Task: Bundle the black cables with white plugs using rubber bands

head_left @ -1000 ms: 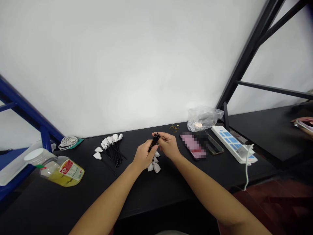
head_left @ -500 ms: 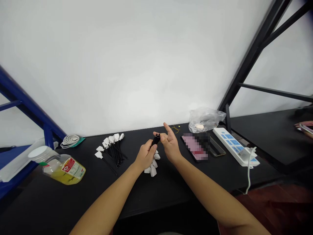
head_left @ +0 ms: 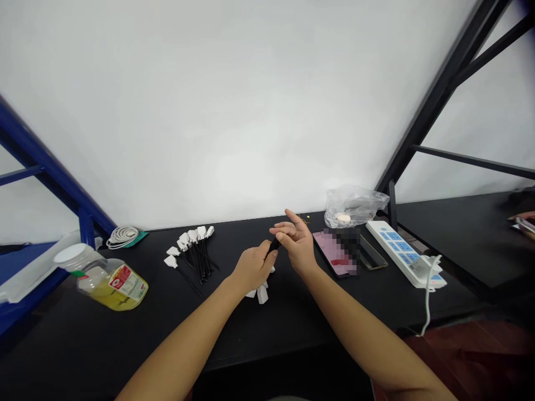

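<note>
Left hand: I have the left hand at the centre of the frame, its fingers closed around a bundle of black sticks.
Right hand: I see the right hand just right of centre, thumb against the upper end of the bundle, index finger raised away from it; I cannot tell whether the hand grips or only touches.
Bundle: it slants at the centre of the frame, upper end between the two hands, most of its length hidden from me by the left hand.
White heads: the bundle's flat white heads show below the left hand, fanned out, some partly covered.
Loose sticks: left of centre I see a pile of white-headed black sticks lying on the black worktop, heads toward the top of the frame, one stick set a little apart at the pile's left.
Left side: a white-lidded jar with yellow contents leans over at lower left; a coiled white cable lies above it.
Right side: I have a pink-screened phone, partly pixelated, a dark phone beside it, then a white power strip; a clear plastic bag sits above the phones, near the wall.
</note>
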A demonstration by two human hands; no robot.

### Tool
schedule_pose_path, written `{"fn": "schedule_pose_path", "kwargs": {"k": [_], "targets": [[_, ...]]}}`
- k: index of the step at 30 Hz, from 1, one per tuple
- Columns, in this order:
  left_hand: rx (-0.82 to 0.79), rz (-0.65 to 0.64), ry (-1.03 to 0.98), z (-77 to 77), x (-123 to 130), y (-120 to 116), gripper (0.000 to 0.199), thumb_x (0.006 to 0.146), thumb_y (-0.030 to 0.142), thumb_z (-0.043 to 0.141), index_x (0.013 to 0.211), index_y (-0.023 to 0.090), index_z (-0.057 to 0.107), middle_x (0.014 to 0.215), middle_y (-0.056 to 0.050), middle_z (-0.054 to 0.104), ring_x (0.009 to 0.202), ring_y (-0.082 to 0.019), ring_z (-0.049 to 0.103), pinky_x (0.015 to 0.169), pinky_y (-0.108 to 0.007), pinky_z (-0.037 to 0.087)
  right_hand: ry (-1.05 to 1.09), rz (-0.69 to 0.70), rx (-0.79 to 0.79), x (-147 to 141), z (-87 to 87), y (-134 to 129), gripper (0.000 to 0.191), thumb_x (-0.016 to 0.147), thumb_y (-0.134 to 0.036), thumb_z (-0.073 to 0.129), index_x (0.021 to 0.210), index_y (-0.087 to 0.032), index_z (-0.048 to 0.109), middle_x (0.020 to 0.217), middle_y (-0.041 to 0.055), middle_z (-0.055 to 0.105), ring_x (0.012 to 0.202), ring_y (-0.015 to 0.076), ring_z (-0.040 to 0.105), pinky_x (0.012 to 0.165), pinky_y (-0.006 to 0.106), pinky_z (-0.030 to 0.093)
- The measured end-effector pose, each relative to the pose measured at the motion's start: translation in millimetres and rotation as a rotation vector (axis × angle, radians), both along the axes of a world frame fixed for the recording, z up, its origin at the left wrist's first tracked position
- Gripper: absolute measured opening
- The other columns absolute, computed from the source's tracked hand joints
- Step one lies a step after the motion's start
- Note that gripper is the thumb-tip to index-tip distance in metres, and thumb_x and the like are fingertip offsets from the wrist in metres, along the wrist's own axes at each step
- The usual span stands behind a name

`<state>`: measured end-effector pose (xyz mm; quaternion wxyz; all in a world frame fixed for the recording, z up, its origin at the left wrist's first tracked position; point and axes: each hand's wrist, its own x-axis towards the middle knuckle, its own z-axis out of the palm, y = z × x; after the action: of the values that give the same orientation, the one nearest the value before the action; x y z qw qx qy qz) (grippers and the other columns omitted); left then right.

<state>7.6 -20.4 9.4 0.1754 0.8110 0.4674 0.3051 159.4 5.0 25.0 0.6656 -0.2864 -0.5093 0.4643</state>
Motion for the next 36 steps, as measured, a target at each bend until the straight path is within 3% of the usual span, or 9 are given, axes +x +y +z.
{"fn": "schedule_pose_path", "kwargs": {"k": [3,7,11,17,21,24,27,32,36], "targets": [[-0.004,-0.025,0.029,-0.5,3.0,-1.6,0.020,0.100,0.034,0.038,0.099,0.022,0.055,0.069,0.000,0.064,0.062,-0.020,0.065,0.058,-0.027,0.037,-0.110,0.014,0.026,5.3,2.1,1.0,0.055,0.069,-0.035,0.084,0.119,-0.022,0.067,0.084,0.0048,0.075,0.088,0.0231,0.070,0.085,0.042,0.056],[0.005,-0.057,0.074,-1.0,6.7,-3.9,0.018,0.098,0.034,0.045,0.095,0.022,0.059,0.074,-0.003,0.068,0.065,-0.022,0.067,0.059,-0.029,0.040,-0.285,0.151,0.031,11.0,4.4,1.3,0.041,0.067,-0.035,0.086,0.102,-0.021,0.073,0.084,0.0048,0.076,0.077,0.0198,0.069,0.075,0.036,0.055],[-0.047,-0.025,-0.059,-1.5,2.0,-3.2,0.024,0.100,0.036,0.042,0.098,0.021,0.061,0.068,0.000,0.064,0.060,-0.019,0.063,0.058,-0.028,0.041,-0.202,0.158,-0.032,14.7,4.9,4.0,0.029,0.077,-0.044,0.078,0.094,-0.019,0.073,0.077,0.0044,0.075,0.071,0.0177,0.068,0.071,0.033,0.053],[-0.079,-0.012,-0.317,-7.0,-4.4,-1.5,0.044,0.101,0.045,0.041,0.137,0.020,0.051,0.068,0.002,0.061,0.059,-0.015,0.059,0.058,-0.026,0.042,-0.223,0.068,-0.056,18.4,-0.4,13.3,0.030,0.081,-0.047,0.074,0.092,-0.019,0.073,0.084,0.0050,0.074,0.075,0.0175,0.066,0.071,0.030,0.051],[-0.016,0.023,-0.403,-7.0,-5.5,-0.9,0.028,0.096,0.038,0.046,0.097,0.018,0.065,0.070,0.000,0.061,0.064,-0.016,0.059,0.063,-0.027,0.045,-0.377,0.028,0.029,17.1,-3.8,12.2,0.032,0.086,-0.050,0.068,0.086,-0.019,0.075,0.080,0.0036,0.069,0.071,0.0162,0.060,0.066,0.029,0.048],[0.064,0.024,-0.412,-6.2,-8.5,0.4,0.018,0.086,0.028,0.048,0.072,0.019,0.055,0.067,-0.001,0.058,0.065,-0.017,0.056,0.065,-0.029,0.044,-0.405,0.056,0.035,15.8,-5.6,9.3,0.036,0.088,-0.053,0.064,0.085,-0.018,0.074,0.069,0.0015,0.064,0.062,0.0141,0.056,0.059,0.027,0.045],[0.068,0.000,-0.399,-7.1,-11.0,1.2,0.011,0.080,0.021,0.046,0.072,0.020,0.053,0.069,-0.001,0.058,0.066,-0.017,0.055,0.066,-0.030,0.044,-0.412,0.070,0.023,14.6,-7.5,7.2,0.040,0.090,-0.056,0.060,0.091,-0.018,0.074,0.066,0.0012,0.063,0.059,0.0141,0.056,0.057,0.026,0.044],[0.148,-0.061,-0.389,-9.2,-10.7,1.3,0.019,0.087,0.028,0.051,0.099,0.019,0.063,0.086,-0.004,0.065,0.077,-0.019,0.059,0.073,-0.031,0.045,-0.392,0.111,0.035,13.7,-11.5,5.3,0.044,0.093,-0.059,0.055,0.099,-0.018,0.073,0.067,0.0014,0.064,0.057,0.0135,0.057,0.056,0.026,0.044],[0.179,0.002,-0.309,-7.9,-11.8,2.9,0.022,0.089,0.032,0.050,0.073,0.020,0.056,0.069,-0.001,0.057,0.067,-0.017,0.054,0.066,-0.029,0.041,-0.393,0.175,0.093,13.0,-12.0,3.1,0.044,0.085,-0.060,0.066,0.100,-0.019,0.073,0.069,0.0004,0.062,0.057,0.0130,0.055,0.055,0.026,0.043]]}}
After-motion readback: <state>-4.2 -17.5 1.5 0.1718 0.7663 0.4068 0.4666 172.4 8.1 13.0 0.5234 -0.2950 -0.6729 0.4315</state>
